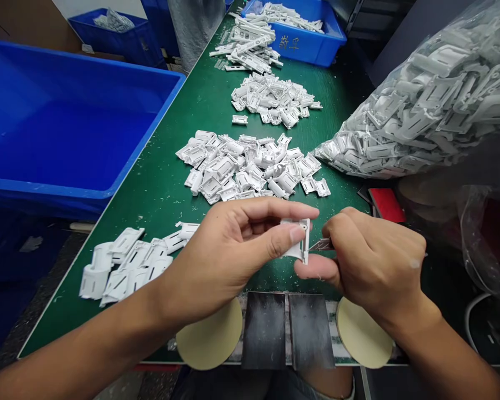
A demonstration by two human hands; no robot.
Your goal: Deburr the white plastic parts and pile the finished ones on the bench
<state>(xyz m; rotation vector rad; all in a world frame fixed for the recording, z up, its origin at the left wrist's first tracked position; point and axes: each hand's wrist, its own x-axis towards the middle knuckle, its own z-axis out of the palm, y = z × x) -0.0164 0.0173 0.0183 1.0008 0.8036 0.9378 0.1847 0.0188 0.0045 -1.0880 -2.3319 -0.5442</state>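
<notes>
My left hand [233, 244] pinches a small white plastic part [303, 244] between thumb and fingers, above the near part of the green table. In my right hand [369, 255] is a knife whose short metal blade [321, 244] points left and meets, or nearly meets, the part's right edge; its handle is hidden in the closed fingers. My right thumb reaches under the part's lower end. Just beyond the hands lies a pile of similar white parts [237, 166]. Left of my left wrist is a smaller group of white parts [129, 266].
A large blue bin [87, 191] stands left of the green table [150, 189]. To the right leans a clear bag of white parts [425, 111]. Farther back are another pile [270, 97] and a blue crate [312, 47]. Black sanding blocks [264, 333] and round yellowish discs [364, 333] line the near edge.
</notes>
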